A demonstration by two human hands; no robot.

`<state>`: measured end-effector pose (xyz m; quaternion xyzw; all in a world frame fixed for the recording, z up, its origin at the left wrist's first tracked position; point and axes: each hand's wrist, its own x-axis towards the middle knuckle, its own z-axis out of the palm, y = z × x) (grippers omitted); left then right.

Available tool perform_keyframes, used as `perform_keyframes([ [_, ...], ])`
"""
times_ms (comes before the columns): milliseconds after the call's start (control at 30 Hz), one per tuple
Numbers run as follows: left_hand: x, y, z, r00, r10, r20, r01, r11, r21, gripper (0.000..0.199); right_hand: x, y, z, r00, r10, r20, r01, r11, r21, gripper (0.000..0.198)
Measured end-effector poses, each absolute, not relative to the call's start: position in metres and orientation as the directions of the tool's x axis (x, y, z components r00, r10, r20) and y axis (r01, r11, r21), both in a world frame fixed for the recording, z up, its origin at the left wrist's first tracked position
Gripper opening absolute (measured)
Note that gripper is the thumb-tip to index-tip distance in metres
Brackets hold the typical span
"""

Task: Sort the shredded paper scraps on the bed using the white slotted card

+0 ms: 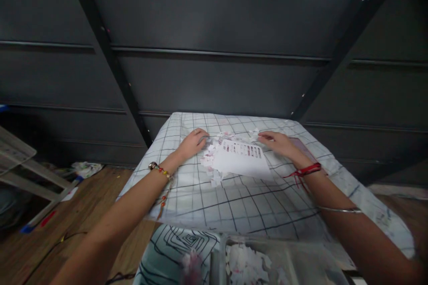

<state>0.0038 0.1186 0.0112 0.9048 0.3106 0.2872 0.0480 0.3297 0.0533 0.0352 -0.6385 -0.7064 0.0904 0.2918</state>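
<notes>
A white sheet [239, 163] with a row of small dark reddish shapes along its upper part lies on the ironing-board-shaped, checked cloth. White and pinkish paper scraps [210, 155] are heaped along its left and far edges. At the left of this heap, my left hand [196, 140] has its fingers bent toward the thumb; what they hold is too small to make out. Past the sheet's right corner, my right hand [277, 143] pinches at a small paper scrap [254, 134] with its fingertips.
A clear divided plastic box [289, 246] with white scraps [245, 263] stands close to me, beside a teal patterned cloth [187, 240]. A flat pinkish object [302, 148] lies right of my right hand. Dark panels [214, 82] rise behind; a white stand [36, 187] is at left.
</notes>
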Motion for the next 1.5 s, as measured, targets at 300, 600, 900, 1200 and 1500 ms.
perform_keyframes([
  [300,-0.009,0.117,0.008,0.641,0.663,0.388,0.612,-0.746,0.263,0.036,0.33,0.048,0.028,-0.078,0.997,0.026,0.552,0.065,-0.831,0.042],
  [600,-0.014,0.121,0.006,0.713,0.631,0.306,0.588,-0.775,0.231,0.04,0.327,0.039,0.032,0.11,0.986,0.126,0.236,0.097,-0.967,0.036],
  [900,-0.012,0.115,0.007,0.749,0.604,0.274,0.557,-0.797,0.233,0.046,0.307,0.03,0.04,0.059,0.985,0.161,0.279,0.138,-0.95,0.036],
  [1200,-0.01,0.119,0.002,0.75,0.6,0.279,0.555,-0.8,0.229,0.041,0.315,0.032,0.035,0.126,0.986,0.106,0.206,0.078,-0.975,0.037],
  [1500,-0.007,0.116,0.001,0.759,0.602,0.247,0.575,-0.798,0.178,0.042,0.315,0.03,0.031,0.109,0.992,0.063,0.083,0.054,-0.995,0.035],
])
